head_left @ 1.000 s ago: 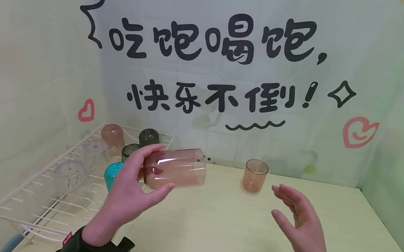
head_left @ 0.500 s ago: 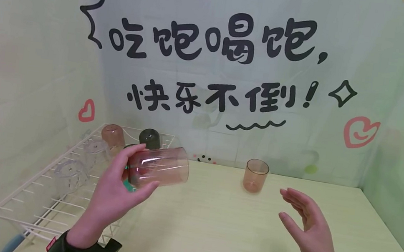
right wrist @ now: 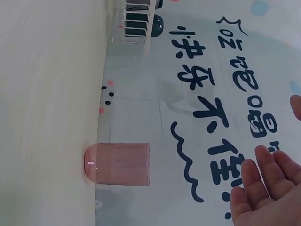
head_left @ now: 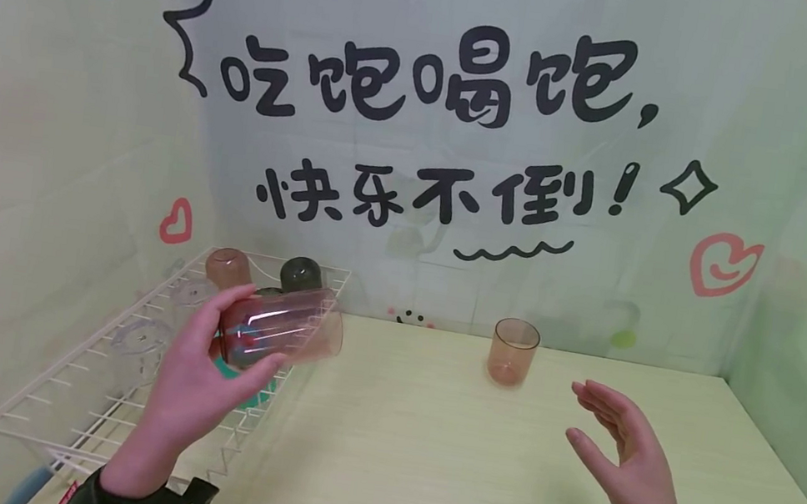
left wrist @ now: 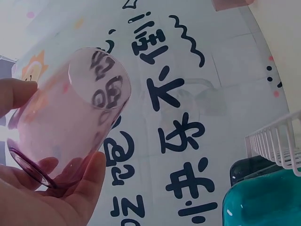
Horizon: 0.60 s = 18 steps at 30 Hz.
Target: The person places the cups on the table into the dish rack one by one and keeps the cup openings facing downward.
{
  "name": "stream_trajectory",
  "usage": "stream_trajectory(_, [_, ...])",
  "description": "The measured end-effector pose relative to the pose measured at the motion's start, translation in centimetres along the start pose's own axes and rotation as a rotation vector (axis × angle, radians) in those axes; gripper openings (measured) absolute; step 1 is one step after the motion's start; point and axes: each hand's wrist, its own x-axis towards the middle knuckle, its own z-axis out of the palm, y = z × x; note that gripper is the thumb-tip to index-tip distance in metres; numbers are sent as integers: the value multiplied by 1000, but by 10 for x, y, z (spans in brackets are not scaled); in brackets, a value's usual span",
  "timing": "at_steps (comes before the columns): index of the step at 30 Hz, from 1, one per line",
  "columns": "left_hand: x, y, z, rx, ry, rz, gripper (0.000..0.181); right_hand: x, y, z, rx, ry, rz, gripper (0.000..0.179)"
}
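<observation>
My left hand (head_left: 184, 402) holds a pink transparent cup (head_left: 281, 321) over the right side of the wire rack. The cup lies nearly sideways, its base end pointing right. In the left wrist view, fingers (left wrist: 89, 186) and thumb grip the cup near its rim, which shows at the lower left. My right hand (head_left: 624, 456) hovers over the right part of the table, fingers relaxed and holding nothing. A second pink cup (head_left: 512, 354) stands upright near the back edge, apart from that hand.
On the white wire rack (head_left: 57, 367) at left, several cups stand upside down: a pink one (head_left: 228, 267), a dark one (head_left: 301, 275), clear ones (head_left: 141, 342) and a teal one (left wrist: 263, 200), partly hidden in the head view. Printed cloth walls enclose the pale table (head_left: 424, 456).
My left hand has moved left with the pink cup, from beside the rack to over it. The right hand has drifted slightly right and down. The standing cup has stayed put.
</observation>
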Motion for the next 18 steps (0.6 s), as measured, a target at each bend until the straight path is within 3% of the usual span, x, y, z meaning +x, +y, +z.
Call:
stream_trajectory(9, [-1, -7, -17, 85, 42, -65, 70, 0, 9, -3, -46, -7, 15, 54])
stream_trajectory(18, [-2, -15, -27, 96, 49, -111, 69, 0, 15, -5, -66, -9, 31, 53])
